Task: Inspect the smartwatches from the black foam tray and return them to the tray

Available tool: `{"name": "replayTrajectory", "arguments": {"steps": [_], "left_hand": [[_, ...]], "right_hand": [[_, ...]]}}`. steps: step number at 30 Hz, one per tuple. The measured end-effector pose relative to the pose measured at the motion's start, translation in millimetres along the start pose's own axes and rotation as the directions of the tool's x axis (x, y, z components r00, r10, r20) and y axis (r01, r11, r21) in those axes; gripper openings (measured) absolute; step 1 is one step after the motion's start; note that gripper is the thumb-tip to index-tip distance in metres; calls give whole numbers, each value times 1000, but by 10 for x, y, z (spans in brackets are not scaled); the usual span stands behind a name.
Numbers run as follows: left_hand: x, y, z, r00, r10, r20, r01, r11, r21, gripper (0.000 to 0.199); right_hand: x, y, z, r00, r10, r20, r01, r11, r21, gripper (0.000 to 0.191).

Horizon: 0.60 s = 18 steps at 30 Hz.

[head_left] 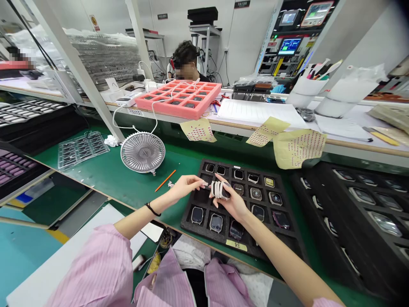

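My right hand [234, 202] is wrapped round a small bundle of watch cases [220, 190] with pale sides, held over a black foam tray [188, 221]. Just left of it, my left hand [188, 186] pinches a tiny whitish piece [205, 183] between thumb and finger. Square watches sit in the tray's compartments, among them one with a yellow screen [269, 182] at the back right. One compartment [201, 196] beneath my hands looks dark, with no watch showing. A yellow label [236, 245] is stuck on the tray's front edge.
A round fan [142, 152] and an orange stick [165, 181] are left of the tray. More watch trays [338, 213] stand on the right. Yellow sheets [299, 148] hang from the shelf, which bears a pink foam tray [198, 111]. A person [187, 62] sits behind it.
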<state>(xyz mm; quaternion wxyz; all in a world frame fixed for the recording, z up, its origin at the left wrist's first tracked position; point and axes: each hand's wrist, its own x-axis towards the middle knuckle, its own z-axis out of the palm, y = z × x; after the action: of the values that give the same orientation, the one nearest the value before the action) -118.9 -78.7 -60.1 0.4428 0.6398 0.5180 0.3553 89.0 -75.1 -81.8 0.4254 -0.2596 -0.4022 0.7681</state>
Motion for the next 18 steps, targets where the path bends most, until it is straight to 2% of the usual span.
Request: {"name": "replayTrajectory", "arguments": {"steps": [2,4,12,18], "left_hand": [[20,81,131,998,-70,12,71,985,-158,30],[30,131,210,994,-108,16,109,971,-213,26],[53,237,231,988,-152,-26,142,961,-238,11],[93,254,228,987,-159,19,159,960,-229,15]], "right_hand": [[-13,-4,9,1000,-16,0,16,1000,11,56],[-23,-11,18,999,-38,5,38,999,12,57],[-14,-11,20,995,-94,-17,94,995,29,58],[-46,1,32,994,-110,15,111,993,-49,62]]}}
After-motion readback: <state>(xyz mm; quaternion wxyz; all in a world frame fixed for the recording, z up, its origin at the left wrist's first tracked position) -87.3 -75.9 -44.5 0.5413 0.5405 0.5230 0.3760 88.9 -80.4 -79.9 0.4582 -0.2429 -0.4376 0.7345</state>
